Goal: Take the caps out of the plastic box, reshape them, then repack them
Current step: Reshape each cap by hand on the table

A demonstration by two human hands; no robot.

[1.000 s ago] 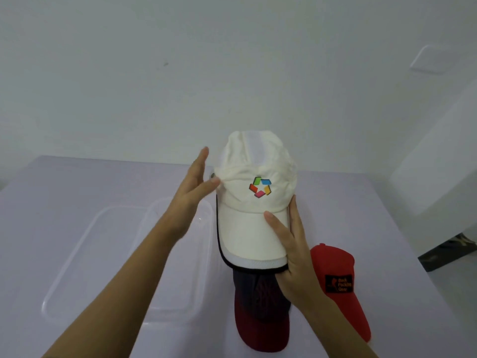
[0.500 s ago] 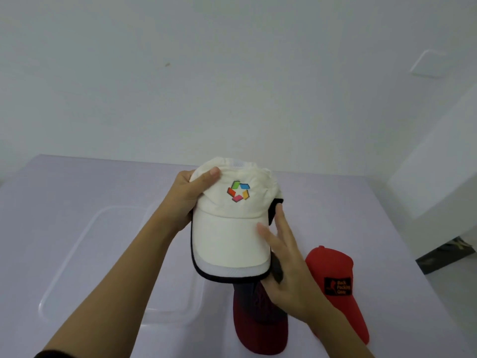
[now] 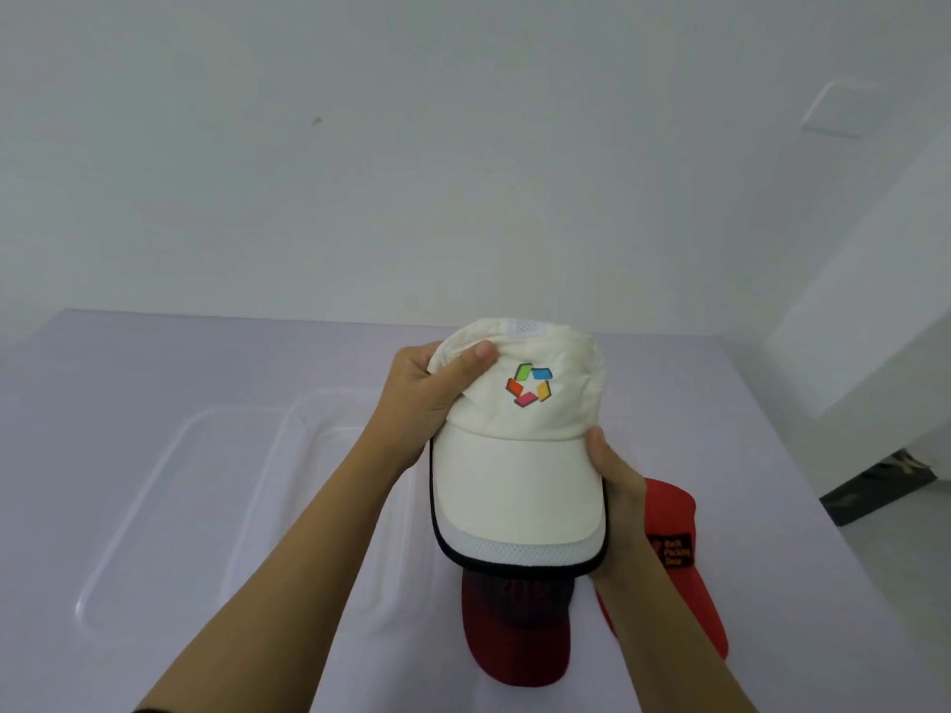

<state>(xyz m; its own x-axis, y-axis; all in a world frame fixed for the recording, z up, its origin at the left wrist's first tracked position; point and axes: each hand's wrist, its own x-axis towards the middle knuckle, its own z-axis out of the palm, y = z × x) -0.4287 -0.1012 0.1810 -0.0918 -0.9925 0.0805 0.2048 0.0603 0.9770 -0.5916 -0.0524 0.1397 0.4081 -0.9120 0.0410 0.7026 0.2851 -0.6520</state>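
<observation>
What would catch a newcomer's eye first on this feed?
The white cap with a multicoloured logo, held up mid-frame: the left hand grips its crown, the right hand holds the brim's right edge. Under it on the table lie a dark red cap and, to the right, a bright red cap; the clear plastic box sits at left.

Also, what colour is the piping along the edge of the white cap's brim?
Black, edging the brim of the white cap; clearest in the head view.
</observation>
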